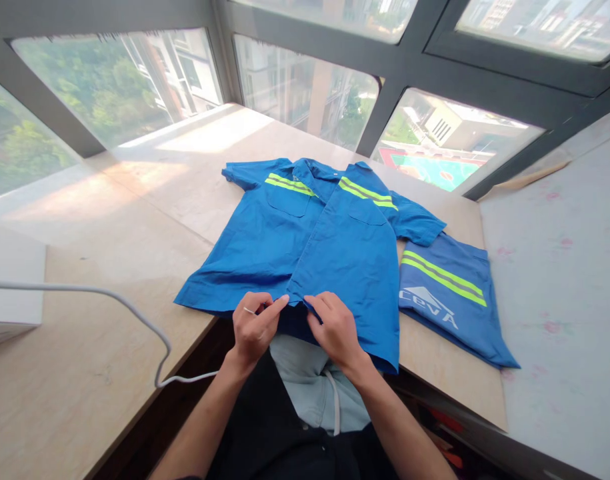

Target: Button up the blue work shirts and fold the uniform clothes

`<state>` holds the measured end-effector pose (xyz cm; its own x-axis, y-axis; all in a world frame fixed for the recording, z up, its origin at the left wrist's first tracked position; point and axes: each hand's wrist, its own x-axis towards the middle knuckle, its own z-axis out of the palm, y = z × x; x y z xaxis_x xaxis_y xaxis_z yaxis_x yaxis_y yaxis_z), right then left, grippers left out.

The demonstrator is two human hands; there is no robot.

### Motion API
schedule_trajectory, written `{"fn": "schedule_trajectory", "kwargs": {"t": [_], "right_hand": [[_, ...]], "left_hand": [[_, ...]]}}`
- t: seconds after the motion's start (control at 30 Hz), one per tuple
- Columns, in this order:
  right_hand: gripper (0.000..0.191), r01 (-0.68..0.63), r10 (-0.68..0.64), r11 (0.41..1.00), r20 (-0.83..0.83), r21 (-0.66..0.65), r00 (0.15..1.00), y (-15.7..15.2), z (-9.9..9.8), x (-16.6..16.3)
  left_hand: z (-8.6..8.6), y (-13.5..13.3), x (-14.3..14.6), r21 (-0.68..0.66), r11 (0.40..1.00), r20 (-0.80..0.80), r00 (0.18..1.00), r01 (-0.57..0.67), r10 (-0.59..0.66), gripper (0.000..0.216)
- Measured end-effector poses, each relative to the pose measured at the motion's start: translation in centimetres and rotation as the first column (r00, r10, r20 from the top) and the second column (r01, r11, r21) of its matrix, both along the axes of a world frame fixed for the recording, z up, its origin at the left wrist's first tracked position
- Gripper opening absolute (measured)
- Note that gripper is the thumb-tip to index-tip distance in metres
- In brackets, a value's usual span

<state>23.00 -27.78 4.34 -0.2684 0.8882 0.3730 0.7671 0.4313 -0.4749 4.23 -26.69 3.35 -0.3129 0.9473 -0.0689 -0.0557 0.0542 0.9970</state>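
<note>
A blue short-sleeved work shirt lies spread front side up, its collar away from me and its hem over the near edge of the ledge. Yellow-green and grey reflective stripes cross its chest. My left hand pinches the hem just left of the front placket, a ring on one finger. Just right of the placket, my right hand grips the hem, with a bit of dark blue cloth showing at the fingertips. The two hands are a short gap apart. Beside the shirt's right sleeve lies a folded blue garment with a matching stripe and white lettering.
The pale stone ledge runs up to grey-framed windows. A white cable loops across its left side near a white box. A wall with floral paper bounds the right side.
</note>
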Motion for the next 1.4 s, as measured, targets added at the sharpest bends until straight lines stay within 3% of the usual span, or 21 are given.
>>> {"fn": "schedule_trajectory", "kwargs": {"t": [0.1, 0.17, 0.3, 0.4, 0.5, 0.57, 0.67, 0.73, 0.83, 0.93, 1.0, 1.07, 1.23, 1.4], "right_hand": [[0.027, 0.089, -0.059, 0.972, -0.139, 0.216, 0.988, -0.1, 0.8, 0.7], [0.025, 0.081, -0.032, 0.954, -0.172, 0.289, 0.985, -0.3, 1.0, 1.1], [0.027, -0.076, 0.102, 0.979, -0.129, 0.191, 0.986, -0.9, 0.2, 1.2], [0.028, -0.151, 0.162, 0.984, -0.120, 0.094, 0.980, -1.3, -0.6, 1.4], [0.028, -0.267, 0.268, 0.963, -0.079, 0.024, 0.960, -1.7, -1.1, 1.7], [0.028, -0.371, 0.370, 0.928, -0.057, -0.017, 0.927, -1.8, -1.4, 1.8], [0.027, -0.491, 0.486, 0.871, -0.091, -0.037, 0.869, -1.7, -1.4, 1.7], [0.025, -0.497, 0.490, 0.868, -0.155, -0.009, 0.858, -1.5, -1.2, 1.7], [0.022, -0.384, 0.380, 0.922, -0.285, 0.045, 0.880, -0.4, -0.5, 2.7], [0.023, -0.111, 0.114, 0.993, -0.360, 0.030, 0.926, 1.5, -0.5, 5.1], [0.028, 0.112, -0.119, 0.993, -0.295, -0.040, 0.948, 2.9, -1.1, 7.0], [0.035, 0.253, -0.265, 0.963, -0.168, -0.089, 0.950, 4.0, -1.9, 8.8], [0.042, 0.300, -0.307, 0.947, -0.048, -0.112, 0.951, 4.7, -2.5, 11.1], [0.040, 0.232, -0.235, 0.972, -0.065, -0.047, 0.970, 5.5, -0.8, 10.7]], "left_hand": [[0.3, -1.0, 0.1, -0.019, 0.993, 0.004, 0.993, -0.117, 0.117, 0.020], [0.4, -2.0, 0.6, -0.071, 0.991, 0.081, 0.990, -0.110, 0.116, 0.020], [0.3, -4.4, 2.0, -0.171, 0.977, 0.263, 0.962, 0.125, -0.077, 0.011], [0.2, -5.1, 2.7, -0.261, 0.904, 0.530, 0.833, 0.338, -0.159, 0.024], [0.2, -4.0, 2.9, -0.276, 0.861, 0.779, 0.624, 0.428, -0.061, 0.033], [0.0, -2.6, 3.2, -0.305, 0.855, 0.825, 0.565, 0.419, 0.017, 0.032], [-0.4, -1.0, 4.0, -0.435, 0.843, 0.752, 0.643, 0.317, 0.146, 0.021], [-0.6, -0.6, 4.4, -0.479, 0.846, 0.679, 0.709, 0.233, 0.190, 0.022], [-0.4, -1.6, 4.3, -0.404, 0.894, 0.635, 0.763, 0.192, 0.123, 0.033], [-0.1, -3.4, 3.5, -0.333, 0.934, 0.595, 0.797, 0.127, 0.104, 0.050], [-0.3, -4.5, 3.0, -0.333, 0.937, 0.597, 0.793, 0.104, 0.124, 0.053], [-0.9, -5.2, 2.7, -0.368, 0.914, 0.631, 0.767, 0.169, 0.113, 0.050], [-1.9, -5.9, 2.3, -0.490, 0.807, 0.656, 0.749, 0.331, 0.091, 0.041], [-0.6, -5.3, 2.3, -0.522, 0.812, 0.705, 0.668, 0.260, 0.239, 0.037]]}}
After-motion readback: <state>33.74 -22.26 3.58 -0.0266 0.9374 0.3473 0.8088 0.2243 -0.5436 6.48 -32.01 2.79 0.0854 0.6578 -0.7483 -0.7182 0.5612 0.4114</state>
